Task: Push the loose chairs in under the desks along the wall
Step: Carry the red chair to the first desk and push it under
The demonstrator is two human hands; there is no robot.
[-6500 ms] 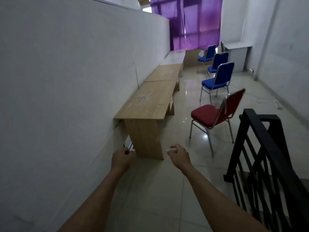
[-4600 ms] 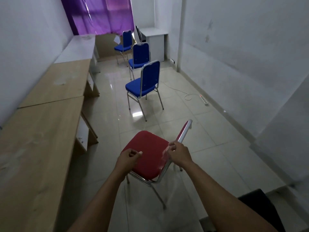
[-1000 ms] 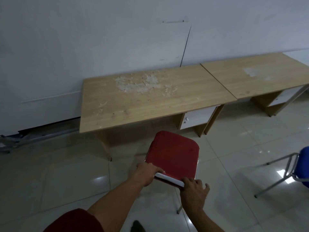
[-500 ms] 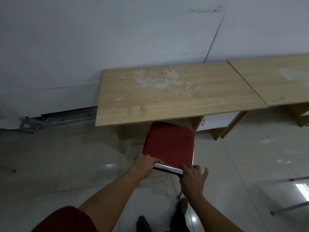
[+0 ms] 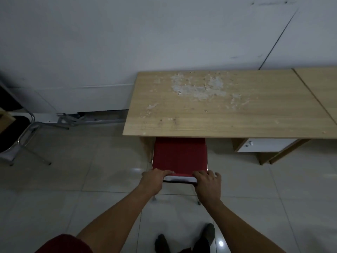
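A red chair (image 5: 179, 155) with a metal frame stands facing a wooden desk (image 5: 224, 112) set against the white wall. The front of its seat is hidden under the desk's near edge. My left hand (image 5: 152, 179) grips the left end of the chair's backrest top. My right hand (image 5: 207, 181) grips the right end. The desk top carries a patch of white flakes.
A second wooden desk (image 5: 322, 83) adjoins on the right. A white drawer unit (image 5: 264, 145) sits under the first desk's right side. A dark chair with a metal frame (image 5: 16, 136) stands at the left edge. Metal parts (image 5: 67, 120) lie along the wall base.
The red chair has moved forward, and its seat front has now slid under the desk edge. Both hands stayed on the backrest. My view has shifted so the desk sits further right.
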